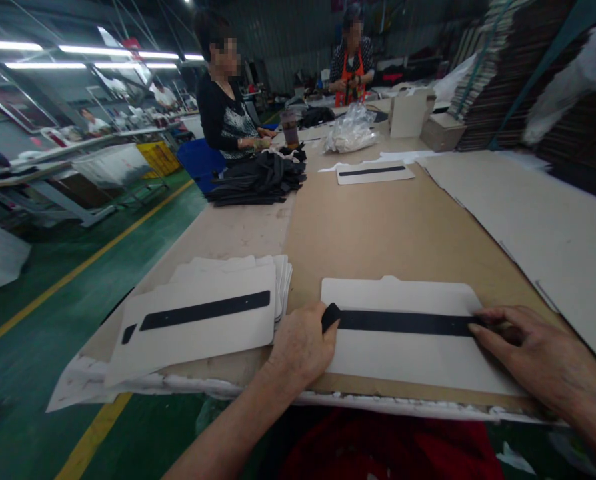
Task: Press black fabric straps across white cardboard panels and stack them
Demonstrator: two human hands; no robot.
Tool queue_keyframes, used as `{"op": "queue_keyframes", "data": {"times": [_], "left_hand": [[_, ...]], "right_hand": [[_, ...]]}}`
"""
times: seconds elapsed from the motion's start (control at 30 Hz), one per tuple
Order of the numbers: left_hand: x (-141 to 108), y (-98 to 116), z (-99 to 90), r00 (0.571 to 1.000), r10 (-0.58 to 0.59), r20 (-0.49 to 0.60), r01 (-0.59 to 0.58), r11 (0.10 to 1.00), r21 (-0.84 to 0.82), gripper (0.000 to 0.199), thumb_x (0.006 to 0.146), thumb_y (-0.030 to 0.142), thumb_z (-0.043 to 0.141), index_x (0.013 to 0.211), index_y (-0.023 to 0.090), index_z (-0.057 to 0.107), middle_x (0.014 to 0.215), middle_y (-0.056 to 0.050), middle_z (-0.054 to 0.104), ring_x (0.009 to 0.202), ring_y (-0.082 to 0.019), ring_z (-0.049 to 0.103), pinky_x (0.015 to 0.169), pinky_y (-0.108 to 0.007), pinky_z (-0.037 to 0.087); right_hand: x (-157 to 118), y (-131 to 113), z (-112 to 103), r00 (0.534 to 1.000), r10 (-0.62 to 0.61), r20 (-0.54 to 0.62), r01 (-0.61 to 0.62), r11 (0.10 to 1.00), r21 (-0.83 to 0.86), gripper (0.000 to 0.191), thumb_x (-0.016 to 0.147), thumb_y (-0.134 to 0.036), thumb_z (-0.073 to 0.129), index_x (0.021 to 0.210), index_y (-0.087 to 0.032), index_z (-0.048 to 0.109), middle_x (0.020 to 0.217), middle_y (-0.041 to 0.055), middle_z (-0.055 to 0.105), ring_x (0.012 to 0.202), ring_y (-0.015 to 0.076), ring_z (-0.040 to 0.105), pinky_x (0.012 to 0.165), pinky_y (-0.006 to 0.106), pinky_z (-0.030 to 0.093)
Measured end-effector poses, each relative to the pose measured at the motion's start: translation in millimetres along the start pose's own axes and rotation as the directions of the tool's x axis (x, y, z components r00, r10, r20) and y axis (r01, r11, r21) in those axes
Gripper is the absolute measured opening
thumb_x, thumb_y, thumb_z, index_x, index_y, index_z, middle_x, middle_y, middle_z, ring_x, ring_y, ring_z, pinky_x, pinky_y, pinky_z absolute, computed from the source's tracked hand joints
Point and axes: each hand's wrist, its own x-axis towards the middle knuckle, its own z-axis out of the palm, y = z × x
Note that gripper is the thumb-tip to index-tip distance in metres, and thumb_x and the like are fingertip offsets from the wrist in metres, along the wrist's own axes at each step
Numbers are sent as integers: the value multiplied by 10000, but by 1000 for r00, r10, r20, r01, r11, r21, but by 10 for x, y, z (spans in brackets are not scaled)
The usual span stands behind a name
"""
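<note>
A black strip [403, 323] lies lengthwise across a pale board [403, 360] at the table's near edge. My left hand [305, 343] pinches the strip's left end, which curls up off the board. At the other end, my right hand [523, 347] holds the strip between thumb and fingers; the fingertips are partly hidden. To the left sits a fanned stack of similar boards [193, 347], its top one bearing a black strip [205, 310]. Farther up the table is another board [375, 180] with a black strip on it.
A pile of black fabric pieces [261, 177] rests at the table's left side, near a seated person [223, 100]. Beyond it are a plastic bag [352, 130] and a cup [289, 129]. Large pale sheets [533, 220] cover the right side, below tall stacks [508, 73]. Another person [352, 57] stands at the back.
</note>
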Motion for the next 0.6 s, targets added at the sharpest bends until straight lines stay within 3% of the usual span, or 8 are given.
{"op": "queue_keyframes", "data": {"times": [0.6], "left_hand": [[35, 15, 39, 999, -36, -21, 37, 997, 63, 275, 941, 388, 496, 941, 162, 653, 921, -139, 738, 874, -282, 716, 781, -383, 534]], "right_hand": [[-5, 38, -1, 1000, -9, -4, 9, 1000, 13, 368, 698, -560, 560, 885, -266, 680, 954, 68, 691, 764, 258, 634, 726, 407, 471]]}}
